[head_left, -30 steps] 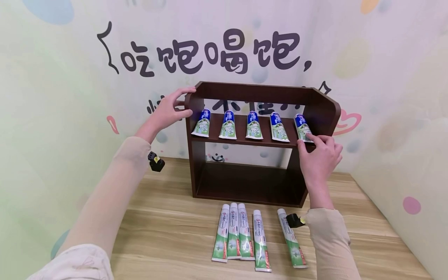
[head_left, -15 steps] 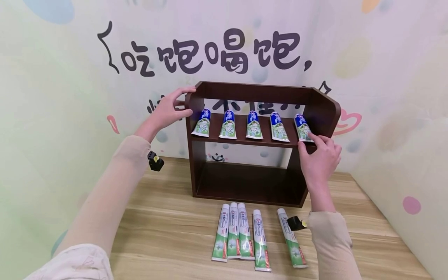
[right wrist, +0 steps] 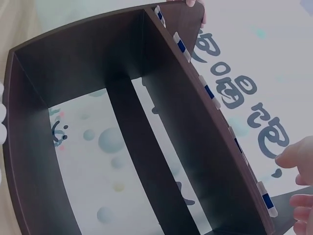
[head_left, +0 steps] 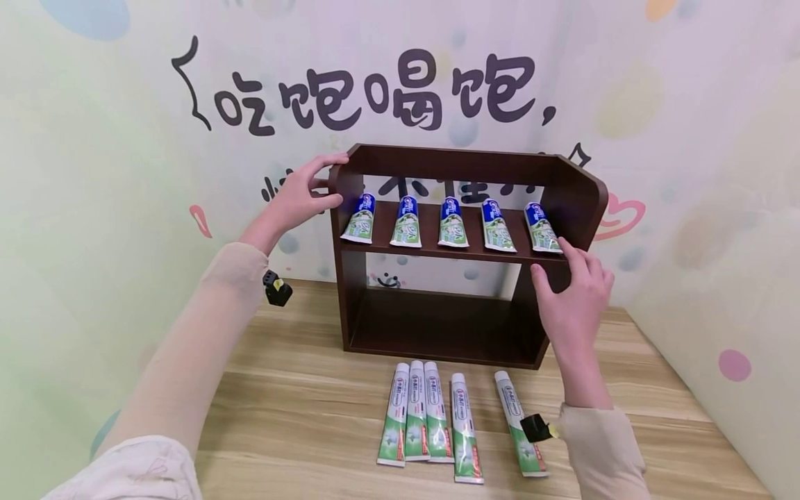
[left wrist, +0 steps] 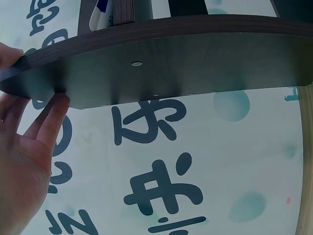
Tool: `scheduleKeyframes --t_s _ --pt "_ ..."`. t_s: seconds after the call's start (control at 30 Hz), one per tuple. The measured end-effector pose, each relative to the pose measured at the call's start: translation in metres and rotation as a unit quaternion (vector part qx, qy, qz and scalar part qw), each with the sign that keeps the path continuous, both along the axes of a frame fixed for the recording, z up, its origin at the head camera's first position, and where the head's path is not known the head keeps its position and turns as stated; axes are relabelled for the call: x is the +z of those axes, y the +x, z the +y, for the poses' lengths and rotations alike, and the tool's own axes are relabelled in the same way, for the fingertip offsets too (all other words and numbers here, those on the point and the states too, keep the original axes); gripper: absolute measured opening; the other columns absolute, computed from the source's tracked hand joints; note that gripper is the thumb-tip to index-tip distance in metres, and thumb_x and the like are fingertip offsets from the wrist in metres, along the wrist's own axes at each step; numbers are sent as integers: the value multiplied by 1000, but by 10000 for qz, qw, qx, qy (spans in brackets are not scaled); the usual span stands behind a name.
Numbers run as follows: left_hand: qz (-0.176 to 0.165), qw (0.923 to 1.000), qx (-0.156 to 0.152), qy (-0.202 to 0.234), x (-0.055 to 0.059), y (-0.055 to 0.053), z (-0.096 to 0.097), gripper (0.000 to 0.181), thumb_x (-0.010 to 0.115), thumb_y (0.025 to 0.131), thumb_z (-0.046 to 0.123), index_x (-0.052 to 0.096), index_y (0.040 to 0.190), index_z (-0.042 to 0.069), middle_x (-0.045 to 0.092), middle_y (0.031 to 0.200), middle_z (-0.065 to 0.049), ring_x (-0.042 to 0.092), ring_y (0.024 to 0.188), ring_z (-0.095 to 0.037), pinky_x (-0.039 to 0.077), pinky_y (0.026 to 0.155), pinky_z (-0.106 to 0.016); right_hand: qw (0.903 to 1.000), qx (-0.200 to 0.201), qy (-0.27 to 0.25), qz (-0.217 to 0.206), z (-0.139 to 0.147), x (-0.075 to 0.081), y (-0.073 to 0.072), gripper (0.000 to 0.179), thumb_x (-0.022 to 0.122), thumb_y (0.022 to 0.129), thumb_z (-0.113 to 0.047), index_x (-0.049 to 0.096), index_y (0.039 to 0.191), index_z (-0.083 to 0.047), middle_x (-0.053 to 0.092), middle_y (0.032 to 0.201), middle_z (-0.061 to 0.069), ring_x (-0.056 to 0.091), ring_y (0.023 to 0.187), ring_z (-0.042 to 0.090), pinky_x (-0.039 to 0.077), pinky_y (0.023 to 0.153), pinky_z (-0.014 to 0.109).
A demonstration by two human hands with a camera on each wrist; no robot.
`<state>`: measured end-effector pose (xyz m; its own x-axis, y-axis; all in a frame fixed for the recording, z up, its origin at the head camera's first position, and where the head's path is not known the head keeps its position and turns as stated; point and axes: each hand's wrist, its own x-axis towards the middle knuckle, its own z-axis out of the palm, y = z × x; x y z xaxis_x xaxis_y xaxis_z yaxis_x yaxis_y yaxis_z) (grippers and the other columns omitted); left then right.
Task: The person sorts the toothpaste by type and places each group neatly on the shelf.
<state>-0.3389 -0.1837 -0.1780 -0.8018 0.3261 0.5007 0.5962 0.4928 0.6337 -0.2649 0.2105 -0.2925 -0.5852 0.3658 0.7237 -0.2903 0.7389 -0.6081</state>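
A dark brown two-tier shelf (head_left: 437, 330) stands on the table. My left hand (head_left: 294, 201) holds its left side panel near the top; in the left wrist view, thumb and fingers lie on opposite faces of that panel (left wrist: 171, 68). Several blue, white and green toothpaste tubes lie in a spaced row on the upper tier, caps towards the back. Beside the lower end of the rightmost toothpaste tube (head_left: 542, 228) is my right hand (head_left: 575, 295), its thumb and index finger spread. Whether the index fingertip touches that tube is unclear. The right wrist view shows this hand (right wrist: 301, 171) holding nothing.
Several white-and-green toothpaste tubes lie on the wooden table (head_left: 300, 417) before the shelf. Three lie close together on the left; one tube (head_left: 467, 430) and another (head_left: 520, 423) are apart to the right. A printed wall (head_left: 400, 35) rises behind.
The right hand's thumb and index finger have come away from the rightmost tube's lower end and spread, with the hand shifting slightly down and right. My left hand stays on the shelf.
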Motion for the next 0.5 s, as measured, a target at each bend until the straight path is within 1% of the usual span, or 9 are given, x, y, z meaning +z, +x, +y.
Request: scheduleKeyframes --t_s 0.23,0.5 --pt "36 10000 20 -26 -2 -1 -1 57 59 91 3 43 146 8 36 160 -7 54 128 -43 52 103 -52 9999 20 144 33 2 -10 10 54 74 87 -21 59 138 -15 58 133 22 42 120 41 37 97 51" --pt "109 9999 -18 8 -3 -2 0 56 59 91 4 44 146 7 36 160 -8 53 129 -44 52 104 -52 9994 153 225 212 4 -19 22 53 75 85 -20 61 135 -12 58 131 24 43 117 44 34 97 51"
